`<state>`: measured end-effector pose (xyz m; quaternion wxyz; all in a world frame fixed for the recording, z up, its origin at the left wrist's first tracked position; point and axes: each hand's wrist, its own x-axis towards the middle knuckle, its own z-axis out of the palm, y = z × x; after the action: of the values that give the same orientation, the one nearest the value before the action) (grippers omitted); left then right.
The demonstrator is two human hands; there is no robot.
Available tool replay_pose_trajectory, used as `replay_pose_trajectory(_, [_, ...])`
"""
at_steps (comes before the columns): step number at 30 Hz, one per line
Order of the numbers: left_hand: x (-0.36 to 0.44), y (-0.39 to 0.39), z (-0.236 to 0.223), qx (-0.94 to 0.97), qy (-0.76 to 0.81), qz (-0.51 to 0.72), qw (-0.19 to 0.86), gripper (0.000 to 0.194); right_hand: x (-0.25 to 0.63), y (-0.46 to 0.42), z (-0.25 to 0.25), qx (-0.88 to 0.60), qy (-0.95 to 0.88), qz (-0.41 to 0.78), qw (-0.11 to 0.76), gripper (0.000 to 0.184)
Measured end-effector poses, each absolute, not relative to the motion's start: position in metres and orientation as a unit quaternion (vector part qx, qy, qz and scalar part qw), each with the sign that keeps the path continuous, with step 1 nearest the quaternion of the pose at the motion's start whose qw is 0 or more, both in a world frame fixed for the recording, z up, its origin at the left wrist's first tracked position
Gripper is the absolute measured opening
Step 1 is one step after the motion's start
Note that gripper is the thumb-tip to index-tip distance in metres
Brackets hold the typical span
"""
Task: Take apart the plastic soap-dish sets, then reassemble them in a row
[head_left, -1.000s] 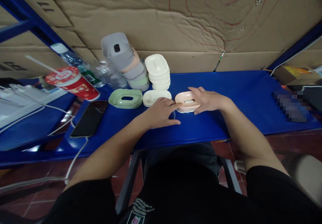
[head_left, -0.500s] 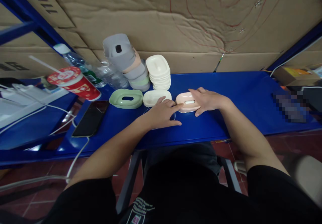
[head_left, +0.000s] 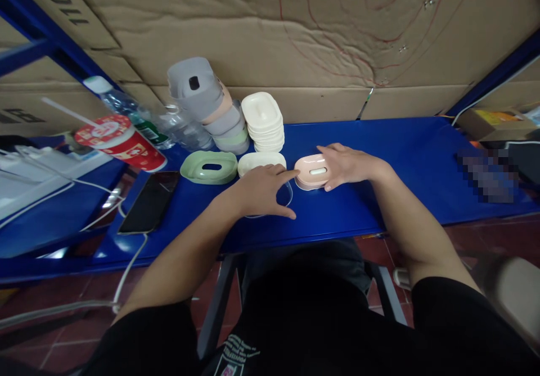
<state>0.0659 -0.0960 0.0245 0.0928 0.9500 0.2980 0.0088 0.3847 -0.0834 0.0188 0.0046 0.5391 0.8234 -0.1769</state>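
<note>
Head view: glossy blue tabletop (head_left: pixel 337 215); left hand (head_left: pixel 260 193), thumb and index finger apart; right hand (head_left: pixel 348 166), nearer, its grip clamped round the right end of the peach oval plastic dish (head_left: pixel 307 178). The dish lies lengthwise left-to-right, just right of the left grip.

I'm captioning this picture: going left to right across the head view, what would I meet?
Red cup, green dish, cream dish, peach dish, right hand, cardboard box.

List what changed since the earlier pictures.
The left hand has drawn slightly left, its index fingertip now only at the left rim of the pink dish. The right hand still holds that dish's right end; the green dish and cream stack stayed put.
</note>
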Motion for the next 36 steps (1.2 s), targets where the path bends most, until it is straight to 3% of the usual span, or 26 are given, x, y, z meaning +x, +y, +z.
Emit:
replay_pose_trajectory(5, [0.067,-0.098,0.025,0.945,0.311,-0.043,0.091,0.105,0.389,-0.079,0.015,0.542,0.822,-0.173,-0.035,0.13])
replay_pose_trajectory(9, [0.067,-0.103,0.03,0.944,0.303,-0.022,0.132,0.09,0.389,-0.078,0.014,0.542,0.823,-0.132,-0.112,0.12])
replay_pose_trajectory(19, [0.054,-0.102,0.041,0.913,0.153,0.25,0.285,0.068,0.353,-0.097,0.03,0.361,0.892,-0.13,-0.24,0.148])
replay_pose_trajectory(24, [0.061,-0.101,0.035,0.861,0.073,0.443,0.239,0.073,0.311,-0.117,0.012,0.292,0.901,-0.164,-0.276,0.166])
replay_pose_trajectory(28, [0.071,-0.1,0.024,0.798,0.062,0.583,0.138,0.084,0.291,-0.124,-0.006,0.29,0.877,-0.188,-0.335,0.169])
replay_pose_trajectory(32, [0.072,-0.099,0.017,0.798,0.107,0.589,0.073,0.087,0.303,-0.118,0.001,0.292,0.867,-0.175,-0.364,0.155])
replay_pose_trajectory(36, [0.07,-0.092,0.01,0.835,0.187,0.515,0.048,0.083,0.342,-0.106,0.026,0.315,0.878,-0.16,-0.324,0.14])
